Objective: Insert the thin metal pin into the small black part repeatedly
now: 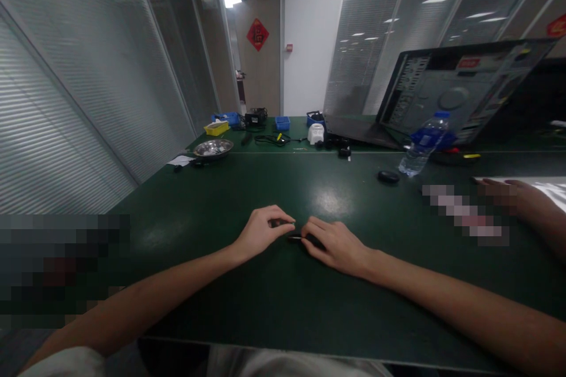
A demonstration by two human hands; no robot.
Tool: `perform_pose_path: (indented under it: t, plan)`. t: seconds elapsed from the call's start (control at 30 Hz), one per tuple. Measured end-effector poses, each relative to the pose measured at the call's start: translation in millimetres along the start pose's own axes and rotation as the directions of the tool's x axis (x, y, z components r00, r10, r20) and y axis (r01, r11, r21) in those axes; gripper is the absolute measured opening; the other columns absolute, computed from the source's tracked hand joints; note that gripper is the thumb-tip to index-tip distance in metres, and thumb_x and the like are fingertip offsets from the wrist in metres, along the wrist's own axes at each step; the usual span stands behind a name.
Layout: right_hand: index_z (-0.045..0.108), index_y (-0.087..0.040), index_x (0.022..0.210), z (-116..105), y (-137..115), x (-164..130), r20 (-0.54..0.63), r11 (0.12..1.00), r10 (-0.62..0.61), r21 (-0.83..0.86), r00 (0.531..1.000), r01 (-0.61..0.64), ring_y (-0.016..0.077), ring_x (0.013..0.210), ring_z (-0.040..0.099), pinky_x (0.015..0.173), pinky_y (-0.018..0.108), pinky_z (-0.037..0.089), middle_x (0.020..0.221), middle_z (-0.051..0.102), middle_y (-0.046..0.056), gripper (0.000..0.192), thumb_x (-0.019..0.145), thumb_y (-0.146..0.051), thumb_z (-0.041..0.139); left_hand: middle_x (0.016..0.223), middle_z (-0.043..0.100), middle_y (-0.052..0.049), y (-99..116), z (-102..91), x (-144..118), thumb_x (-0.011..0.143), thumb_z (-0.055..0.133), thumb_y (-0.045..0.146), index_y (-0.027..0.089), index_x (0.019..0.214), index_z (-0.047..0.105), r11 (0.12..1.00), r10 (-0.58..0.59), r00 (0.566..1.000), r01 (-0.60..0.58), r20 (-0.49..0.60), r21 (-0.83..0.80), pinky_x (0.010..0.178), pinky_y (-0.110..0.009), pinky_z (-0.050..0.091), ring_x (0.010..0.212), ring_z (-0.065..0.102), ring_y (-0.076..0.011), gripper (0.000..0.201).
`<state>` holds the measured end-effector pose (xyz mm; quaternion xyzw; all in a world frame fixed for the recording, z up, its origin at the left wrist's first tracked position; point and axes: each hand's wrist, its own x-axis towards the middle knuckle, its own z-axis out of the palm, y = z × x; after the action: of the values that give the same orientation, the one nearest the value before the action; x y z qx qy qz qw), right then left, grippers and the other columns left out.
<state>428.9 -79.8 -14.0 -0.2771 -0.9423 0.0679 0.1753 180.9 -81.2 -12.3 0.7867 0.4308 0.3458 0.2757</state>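
Near the middle of the green table, my left hand (pixel 265 228) is curled, with thumb and index fingertips pinched together. Whatever sits between those fingertips is too small to make out. My right hand (pixel 336 242) rests on the table just to the right, its fingers bent and closed. From its thumb and fingertips a small, thin, dark piece with a shiny edge (pixel 295 238) sticks out to the left, low over the tabletop. A narrow gap separates the two hands.
A water bottle (pixel 422 144) and a black computer mouse (pixel 388 177) stand at the right, before an open computer case (pixel 451 94). At far left is a metal bowl (pixel 213 148). Blue trays (pixel 282 123) and cables line the back. Another person's hand (pixel 508 191) lies at far right.
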Motion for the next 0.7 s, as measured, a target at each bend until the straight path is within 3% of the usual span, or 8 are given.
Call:
perform_pose_path:
  t: [0.2, 0.43, 0.6, 0.7]
  plan:
    - [0.056, -0.022, 0.112, 2, 1, -1, -0.017, 1.0, 0.014, -0.011, 1.0, -0.014, 0.0146, 0.074, 0.058, 0.063, 0.027, 0.04, 0.1, 0.061, 0.003, 0.015, 0.105, -0.031, 0.047, 0.099, 0.07, -0.004, -14, -3.2, 10, 0.091, 0.071, 0.035, 0.024, 0.105, 0.08, 0.984, 0.024, 0.995, -0.04, 0.094, 0.173, 0.081, -0.032, 0.046, 0.094, 0.061, -0.0202, 0.019]
    - [0.059, -0.021, 0.105, 0, 4, -4, -0.205, 0.99, 0.089, 0.125, 0.975, -0.064, 0.0151, 0.076, 0.058, 0.066, 0.028, 0.041, 0.096, 0.062, 0.004, 0.014, 0.104, -0.03, 0.049, 0.105, 0.069, -0.005, 11, -1.2, -11, 0.099, 0.054, 0.022, 0.022, 0.115, 0.073, 0.985, 0.048, 0.998, -0.052, 0.033, 0.163, 0.085, -0.033, 0.048, 0.096, 0.061, -0.0191, 0.024]
    - [0.061, -0.02, 0.101, -5, 4, -3, -0.295, 0.971, 0.148, 0.223, 0.944, -0.083, 0.015, 0.077, 0.058, 0.066, 0.028, 0.043, 0.093, 0.062, 0.004, 0.012, 0.102, -0.028, 0.053, 0.115, 0.068, -0.004, 25, 5.2, -18, 0.093, 0.069, 0.035, 0.024, 0.108, 0.072, 0.961, 0.15, 0.983, -0.17, 0.109, 0.218, 0.101, -0.04, 0.044, 0.11, 0.059, -0.0219, 0.019]
    - [0.062, -0.019, 0.101, -6, 3, -2, -0.301, 0.971, 0.145, 0.227, 0.943, -0.076, 0.0144, 0.075, 0.057, 0.065, 0.027, 0.043, 0.092, 0.062, 0.004, 0.012, 0.101, -0.028, 0.053, 0.125, 0.066, -0.004, 22, 6.3, -16, 0.096, 0.065, 0.028, 0.024, 0.103, 0.071, 0.947, 0.179, 0.977, -0.203, 0.118, 0.251, 0.105, -0.04, 0.042, 0.12, 0.056, -0.0217, 0.01]
